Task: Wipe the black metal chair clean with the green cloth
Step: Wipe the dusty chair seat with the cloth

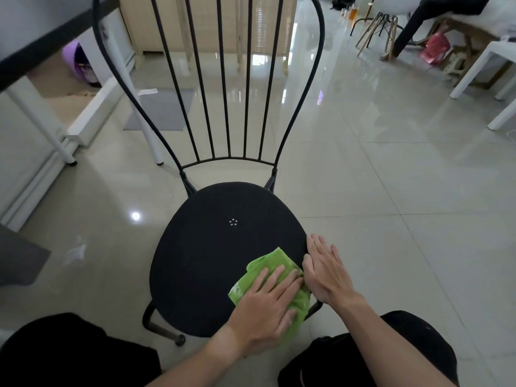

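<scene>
The black metal chair (206, 247) stands in front of me, with a round seat and a tall back of thin bars. On the seat's front right part lies the crumpled green cloth (272, 262). My left hand (265, 308) presses flat on the cloth, fingers spread over it. My right hand (325, 270) lies flat on the seat's right edge beside the cloth, fingers straight and together, touching the cloth's right side and holding nothing. My hands hide part of the cloth.
A white table with white legs (152, 143) stands left behind the chair, and a grey mat (162, 107) lies on the glossy tiled floor. More white table legs (480, 71) and wooden chair legs (374, 29) are at the far right. My dark-clothed knees (391, 356) flank the chair's front.
</scene>
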Available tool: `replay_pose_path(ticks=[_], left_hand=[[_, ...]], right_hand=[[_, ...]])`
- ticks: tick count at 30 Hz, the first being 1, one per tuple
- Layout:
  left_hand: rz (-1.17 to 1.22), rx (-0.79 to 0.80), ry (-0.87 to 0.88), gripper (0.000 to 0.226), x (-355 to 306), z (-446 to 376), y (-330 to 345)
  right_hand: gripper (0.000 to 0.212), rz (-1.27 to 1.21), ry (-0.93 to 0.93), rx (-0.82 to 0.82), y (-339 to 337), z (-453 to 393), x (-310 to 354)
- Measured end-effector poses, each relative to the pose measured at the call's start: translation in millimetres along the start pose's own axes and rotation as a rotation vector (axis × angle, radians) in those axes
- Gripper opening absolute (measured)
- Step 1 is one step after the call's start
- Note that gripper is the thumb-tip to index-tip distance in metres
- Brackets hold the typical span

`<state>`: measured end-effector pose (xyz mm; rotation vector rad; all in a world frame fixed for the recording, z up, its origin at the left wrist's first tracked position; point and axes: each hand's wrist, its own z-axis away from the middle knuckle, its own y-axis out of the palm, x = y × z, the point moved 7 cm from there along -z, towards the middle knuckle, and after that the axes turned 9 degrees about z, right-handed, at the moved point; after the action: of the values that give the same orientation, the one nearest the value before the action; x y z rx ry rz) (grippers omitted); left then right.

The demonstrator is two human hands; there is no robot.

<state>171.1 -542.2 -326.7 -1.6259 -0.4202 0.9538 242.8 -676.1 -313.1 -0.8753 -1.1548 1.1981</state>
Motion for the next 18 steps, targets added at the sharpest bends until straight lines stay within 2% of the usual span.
replay_pose_path(ticks=[4,7,11,15,18], left_hand=[[-0.018,0.003,-0.054,0.060,8.6,38.1,-3.6],[-0.011,-0.004,-0.133,0.062,24.4,68.4,-8.3],[0.016,-0.079,-0.280,0.058,55.7,109.9,-22.3],[0.017,-0.140,-0.459,0.059,97.2,134.4,-36.1],[0.053,-0.193,-0.599,0.063,127.5,138.9,-45.2]], right_hand=[[0.074,0.028,-0.024,-0.021,0.8,2.1,20.2],[0.082,0.097,-0.085,-0.082,0.7,2.1,35.8],[0.080,0.093,-0.136,-0.114,2.3,1.7,56.2],[0.070,0.064,-0.142,-0.095,7.2,3.0,70.5],[0.072,0.080,-0.158,-0.104,11.6,4.5,81.1]])
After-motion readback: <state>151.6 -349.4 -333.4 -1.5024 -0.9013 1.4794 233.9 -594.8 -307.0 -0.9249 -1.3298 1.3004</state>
